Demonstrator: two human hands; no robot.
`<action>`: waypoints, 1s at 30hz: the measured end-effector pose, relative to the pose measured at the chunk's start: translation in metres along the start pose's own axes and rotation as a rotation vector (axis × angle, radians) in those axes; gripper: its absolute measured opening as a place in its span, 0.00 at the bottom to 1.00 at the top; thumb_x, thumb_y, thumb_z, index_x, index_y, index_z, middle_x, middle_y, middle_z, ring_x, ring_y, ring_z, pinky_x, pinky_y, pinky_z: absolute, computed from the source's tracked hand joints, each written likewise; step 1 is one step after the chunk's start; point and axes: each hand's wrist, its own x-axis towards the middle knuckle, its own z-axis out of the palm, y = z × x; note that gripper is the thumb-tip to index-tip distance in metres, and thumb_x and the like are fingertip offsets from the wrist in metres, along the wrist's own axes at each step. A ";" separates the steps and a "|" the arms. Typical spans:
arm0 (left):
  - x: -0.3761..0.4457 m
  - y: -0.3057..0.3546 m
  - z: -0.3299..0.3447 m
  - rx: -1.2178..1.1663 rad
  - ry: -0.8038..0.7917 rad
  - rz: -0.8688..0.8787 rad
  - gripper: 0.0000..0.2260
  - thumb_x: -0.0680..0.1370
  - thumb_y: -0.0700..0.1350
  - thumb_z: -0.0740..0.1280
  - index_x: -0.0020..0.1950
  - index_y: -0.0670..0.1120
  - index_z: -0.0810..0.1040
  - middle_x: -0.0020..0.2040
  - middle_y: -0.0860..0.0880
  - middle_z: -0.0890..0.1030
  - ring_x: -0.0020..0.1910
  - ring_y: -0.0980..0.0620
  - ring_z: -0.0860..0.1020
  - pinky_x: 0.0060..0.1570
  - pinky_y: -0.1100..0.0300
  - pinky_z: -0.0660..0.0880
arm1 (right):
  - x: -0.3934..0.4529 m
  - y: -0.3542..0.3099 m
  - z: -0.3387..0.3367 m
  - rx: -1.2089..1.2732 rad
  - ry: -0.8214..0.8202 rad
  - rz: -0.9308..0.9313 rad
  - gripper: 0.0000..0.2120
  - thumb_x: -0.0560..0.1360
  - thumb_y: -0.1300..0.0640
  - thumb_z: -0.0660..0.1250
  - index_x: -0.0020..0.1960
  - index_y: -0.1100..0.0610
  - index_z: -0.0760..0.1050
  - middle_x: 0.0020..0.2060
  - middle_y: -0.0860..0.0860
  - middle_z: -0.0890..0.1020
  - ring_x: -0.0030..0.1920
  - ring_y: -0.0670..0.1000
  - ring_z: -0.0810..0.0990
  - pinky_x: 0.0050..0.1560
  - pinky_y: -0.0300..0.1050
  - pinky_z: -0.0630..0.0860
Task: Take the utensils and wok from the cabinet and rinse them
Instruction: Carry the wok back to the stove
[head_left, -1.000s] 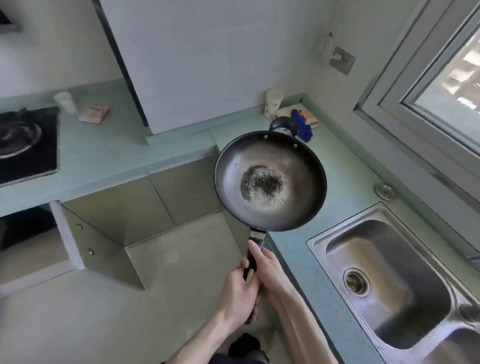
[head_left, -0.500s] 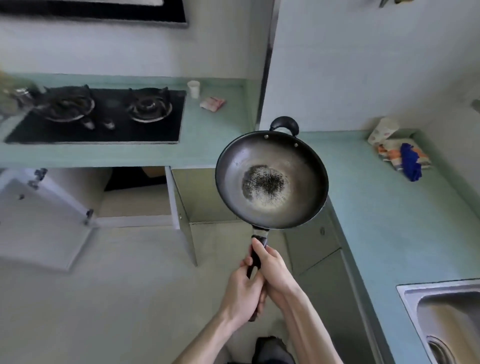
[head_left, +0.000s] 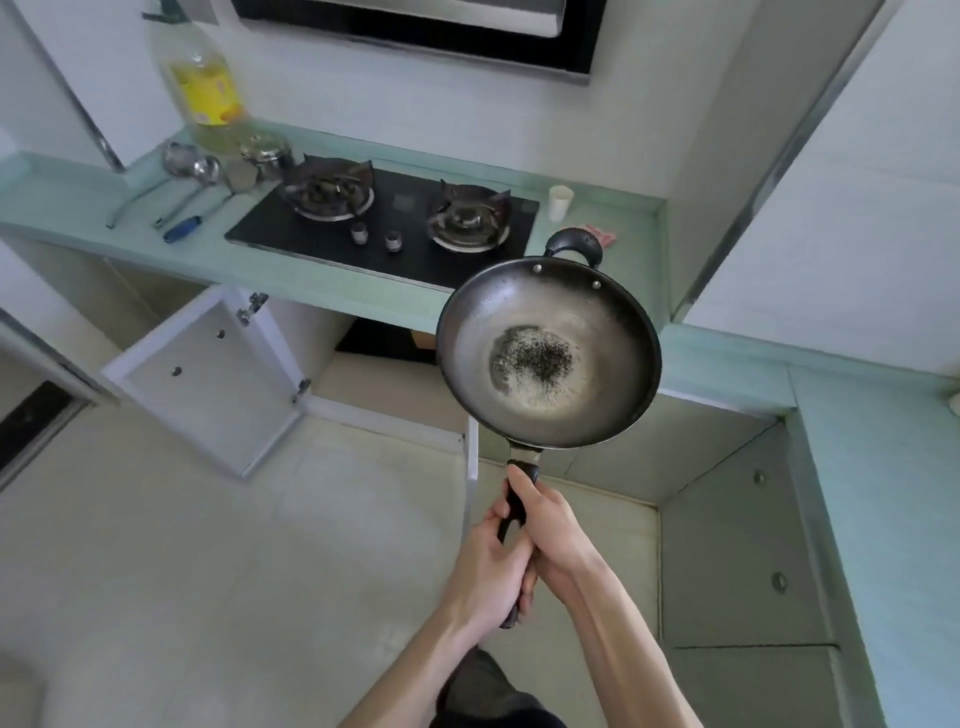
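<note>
The bench is running across the upper frame, carrying the hob and, at upper left, ladles. The wok is hanging in mid-air right of centre, above the floor. Both hands are gripping its handle: left hand lower, right hand higher.
</note>
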 end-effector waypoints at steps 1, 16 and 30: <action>0.007 0.004 -0.009 -0.004 0.014 0.005 0.04 0.84 0.48 0.60 0.55 0.51 0.73 0.28 0.40 0.71 0.21 0.46 0.66 0.23 0.58 0.62 | 0.009 -0.007 0.008 -0.014 -0.015 0.005 0.18 0.86 0.46 0.60 0.43 0.58 0.70 0.34 0.49 0.78 0.34 0.53 0.79 0.32 0.47 0.75; 0.138 0.088 -0.146 0.011 0.144 -0.027 0.16 0.81 0.54 0.62 0.50 0.41 0.76 0.25 0.39 0.72 0.22 0.43 0.69 0.23 0.56 0.66 | 0.156 -0.117 0.126 0.129 -0.136 0.043 0.14 0.86 0.51 0.62 0.47 0.60 0.70 0.32 0.54 0.75 0.38 0.54 0.80 0.47 0.48 0.78; 0.255 0.158 -0.277 0.091 0.113 -0.019 0.07 0.83 0.50 0.62 0.55 0.47 0.74 0.25 0.42 0.74 0.21 0.45 0.71 0.23 0.59 0.67 | 0.266 -0.212 0.233 0.101 -0.081 -0.012 0.15 0.86 0.53 0.60 0.44 0.60 0.70 0.32 0.54 0.75 0.38 0.54 0.81 0.45 0.45 0.79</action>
